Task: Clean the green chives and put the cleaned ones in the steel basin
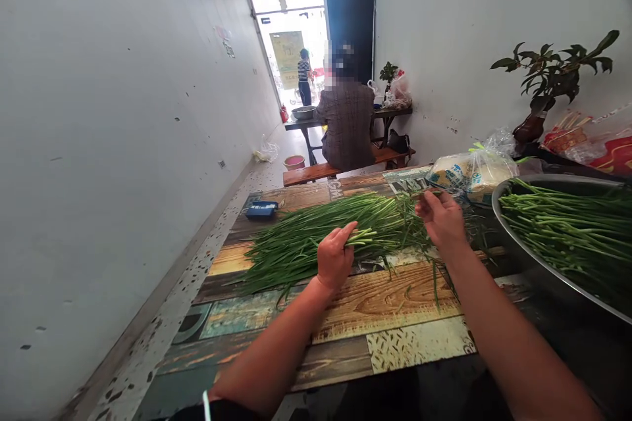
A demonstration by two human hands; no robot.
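My left hand is closed around a small bunch of garlic chives, its pale cut ends sticking out to the right. Under and behind it, a large pile of garlic chives covers the tabletop, green tips to the left. Fingers pinched together, my right hand hovers past the pile's stem end; a thin dark wisp seems to show at its fingertips, too small to name. Loose trimmed bits lie below that hand. To the right, a big metal basin holds many more chives.
A blue box sits at the table's far left corner. Behind my right hand are plastic-bagged packages, and beyond them a potted plant. A person sits on a bench at another table; someone stands by the doorway.
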